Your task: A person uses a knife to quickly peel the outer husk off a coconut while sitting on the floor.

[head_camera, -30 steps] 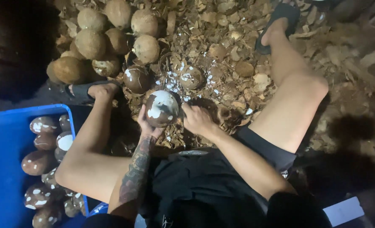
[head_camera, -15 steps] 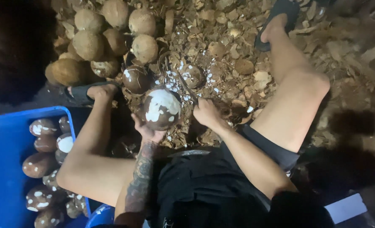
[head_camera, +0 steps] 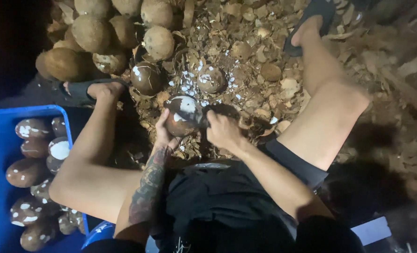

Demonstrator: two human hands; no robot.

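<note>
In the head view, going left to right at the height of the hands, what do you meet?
Blue crate holding peeled coconuts → left hand → partly peeled coconut it cradles → right hand pressed against that coconut → bare right leg → husk-strewn ground.

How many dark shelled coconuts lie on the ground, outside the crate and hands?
2: one coconut just right of the left foot's sandal, another further right among white chips. More may be buried in the husk debris.

A blue crate [head_camera: 2, 117] of peeled coconuts [head_camera: 28, 171] at left; unpeeled coconuts [head_camera: 91, 33] piled above, shell scraps [head_camera: 260, 51] covering the ground.
</note>
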